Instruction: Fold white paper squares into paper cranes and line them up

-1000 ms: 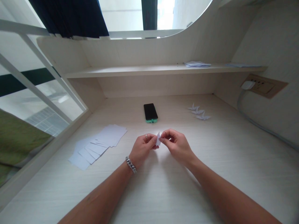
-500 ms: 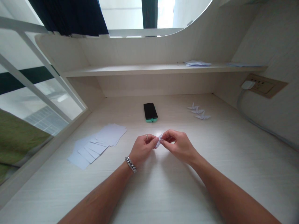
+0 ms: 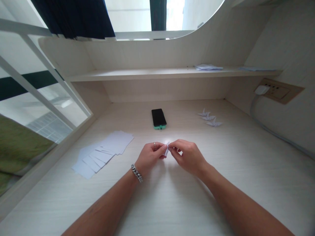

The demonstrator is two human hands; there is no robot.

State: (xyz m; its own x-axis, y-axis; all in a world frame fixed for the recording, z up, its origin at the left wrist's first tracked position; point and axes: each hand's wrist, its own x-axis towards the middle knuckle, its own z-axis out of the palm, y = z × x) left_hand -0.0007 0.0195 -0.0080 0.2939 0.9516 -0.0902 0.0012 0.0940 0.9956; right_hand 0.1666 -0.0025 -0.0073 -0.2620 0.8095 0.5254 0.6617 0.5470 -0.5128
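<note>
We have a small folded white paper piece (image 3: 167,149) pinched between both hands, low over the middle of the desk (image 3: 172,203). Our left hand (image 3: 150,155) closes thumb and forefinger on its left side; our right hand (image 3: 188,155) closes its fingertips on the right side, so the paper sits right in the gap where the two grips meet, mostly hidden by fingers. Only a narrow sliver shows; its long axis looks roughly upright, tip toward the phone, but the fold shape is too small to tell. Left hand wears a ring, and a metal bracelet (image 3: 136,172) sits on that wrist.

On the desk (pale wood grain): a fanned stack of white paper sheets (image 3: 103,152) to the left of our hands, a black phone (image 3: 158,118) with a teal case edge lying flat beyond them, and three small folded paper figures (image 3: 209,118) in a row further right, well apart from the hands. A shelf (image 3: 159,73) above holds more paper (image 3: 208,68). A wall socket (image 3: 277,90) with a white plug and cable is on the right wall; a window frame runs along the left.
</note>
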